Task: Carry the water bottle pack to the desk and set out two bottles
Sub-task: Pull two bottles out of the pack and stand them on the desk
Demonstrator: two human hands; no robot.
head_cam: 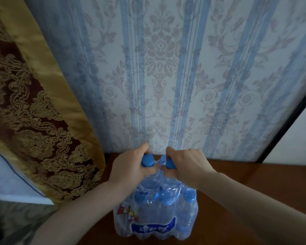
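Observation:
A shrink-wrapped pack of clear water bottles (155, 214) with blue caps stands on a dark wooden desk (237, 175) at the bottom centre. My left hand (131, 167) grips the top of a blue-capped bottle (147, 160) at the pack's far side. My right hand (185, 165) grips the top of a second blue-capped bottle (170, 163) beside it. Both hands also pinch the torn clear wrap between those two caps. Several more blue caps show under the plastic nearer to me.
Striped floral wallpaper (166, 76) rises right behind the desk. A gold and maroon patterned curtain (30, 112) hangs at the left, reaching the desk's left edge. A dark vertical frame (288, 121) borders the wall at the right.

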